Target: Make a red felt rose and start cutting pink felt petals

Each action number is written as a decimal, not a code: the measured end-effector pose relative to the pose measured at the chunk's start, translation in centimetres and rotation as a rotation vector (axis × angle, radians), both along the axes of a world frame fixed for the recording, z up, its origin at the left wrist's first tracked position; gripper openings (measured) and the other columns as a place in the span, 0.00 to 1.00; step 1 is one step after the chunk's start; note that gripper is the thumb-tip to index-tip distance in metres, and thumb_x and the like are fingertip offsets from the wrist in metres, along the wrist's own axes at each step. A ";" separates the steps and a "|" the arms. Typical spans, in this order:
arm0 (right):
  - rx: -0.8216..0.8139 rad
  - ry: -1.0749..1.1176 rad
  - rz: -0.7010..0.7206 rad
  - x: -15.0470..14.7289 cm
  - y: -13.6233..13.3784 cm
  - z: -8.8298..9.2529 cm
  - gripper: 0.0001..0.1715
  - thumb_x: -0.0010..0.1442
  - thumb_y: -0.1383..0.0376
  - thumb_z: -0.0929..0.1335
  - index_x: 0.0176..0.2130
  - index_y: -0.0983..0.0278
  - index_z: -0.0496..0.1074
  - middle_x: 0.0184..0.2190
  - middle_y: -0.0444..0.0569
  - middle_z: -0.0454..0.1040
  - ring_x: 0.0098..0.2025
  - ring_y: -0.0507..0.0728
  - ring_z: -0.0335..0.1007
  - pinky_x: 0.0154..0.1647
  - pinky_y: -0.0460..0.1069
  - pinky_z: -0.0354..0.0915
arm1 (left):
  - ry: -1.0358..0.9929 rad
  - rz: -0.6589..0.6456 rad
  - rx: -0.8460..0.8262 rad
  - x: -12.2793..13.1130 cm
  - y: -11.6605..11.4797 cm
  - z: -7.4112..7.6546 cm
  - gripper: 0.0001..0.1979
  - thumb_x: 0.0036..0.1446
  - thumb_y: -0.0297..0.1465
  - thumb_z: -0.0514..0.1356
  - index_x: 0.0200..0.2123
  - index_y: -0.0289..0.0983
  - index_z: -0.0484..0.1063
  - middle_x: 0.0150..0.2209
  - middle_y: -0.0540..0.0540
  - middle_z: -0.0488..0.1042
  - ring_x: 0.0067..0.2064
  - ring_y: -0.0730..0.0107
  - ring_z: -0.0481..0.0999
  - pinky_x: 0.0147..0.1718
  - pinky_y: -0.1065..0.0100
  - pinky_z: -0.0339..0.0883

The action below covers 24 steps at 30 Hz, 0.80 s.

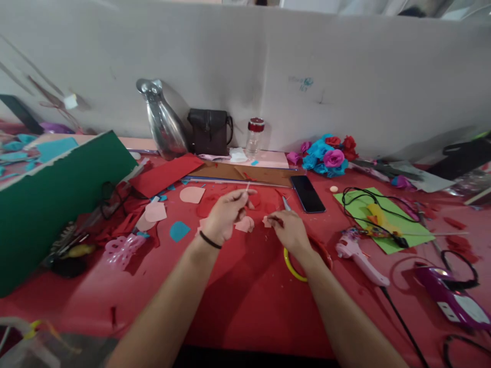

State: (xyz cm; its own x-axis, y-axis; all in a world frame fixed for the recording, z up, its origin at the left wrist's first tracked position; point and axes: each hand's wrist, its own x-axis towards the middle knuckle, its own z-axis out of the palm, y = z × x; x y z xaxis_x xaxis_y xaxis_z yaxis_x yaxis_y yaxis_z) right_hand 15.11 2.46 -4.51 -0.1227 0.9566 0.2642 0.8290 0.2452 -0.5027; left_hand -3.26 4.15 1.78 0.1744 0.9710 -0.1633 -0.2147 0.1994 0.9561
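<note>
My left hand (pixel 226 212), with a dark band at the wrist, is closed in a pinch on a thin pale stick (pixel 248 186) that points up from the fingertips. To its right, my right hand (pixel 290 230) is bent over the table, its fingertips closed on a small pink petal piece (pixel 266 222). Between the hands lie several pink petal pieces (pixel 244 225), partly overlapping. Other cut petals rest to the left: a pink one (pixel 192 194) and a blue one (pixel 179 231). Under my right forearm is a yellow ring (pixel 293 268), partly hidden, perhaps a tape roll.
A phone (pixel 307 193) lies beyond my right hand. At right are a pink glue gun (pixel 360 255), a green sheet (pixel 391 220) with a cable, and a purple device (pixel 454 299). Behind stand a metal jug (pixel 164 122), glass bottle (pixel 254 138) and paper flowers (pixel 330 153). A green box (pixel 65 209) is left.
</note>
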 end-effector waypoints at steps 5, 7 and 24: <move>0.039 0.022 -0.035 0.1 -0.1 0.5 0.09 0.57 0.66 0.66 0.31 0.60 0.76 0.32 0.51 0.78 0.36 0.59 0.69 0.41 0.52 0.61 | -0.091 -0.093 -0.160 1.8 -0.8 -3.2 0.08 0.55 0.29 0.58 0.37 0.32 0.73 0.20 0.52 0.68 0.15 0.84 0.55 0.16 0.76 0.45; 0.048 0.074 -0.057 0.0 -0.2 0.7 0.08 0.55 0.65 0.66 0.30 0.61 0.76 0.32 0.51 0.77 0.36 0.59 0.70 0.41 0.53 0.61 | -0.122 -0.115 -0.158 1.6 -1.0 -3.6 0.09 0.54 0.27 0.58 0.38 0.32 0.73 0.21 0.51 0.69 0.16 0.84 0.56 0.16 0.76 0.45; -0.332 1.237 -0.222 -0.9 -0.3 1.7 0.18 0.39 0.60 0.75 0.30 0.64 0.72 0.28 0.47 0.78 0.27 0.52 0.73 0.32 0.48 0.69 | -0.230 0.222 -0.024 -3.1 1.0 -1.4 0.06 0.49 0.25 0.60 0.34 0.35 0.73 0.24 0.53 0.69 0.19 0.84 0.61 0.18 0.78 0.52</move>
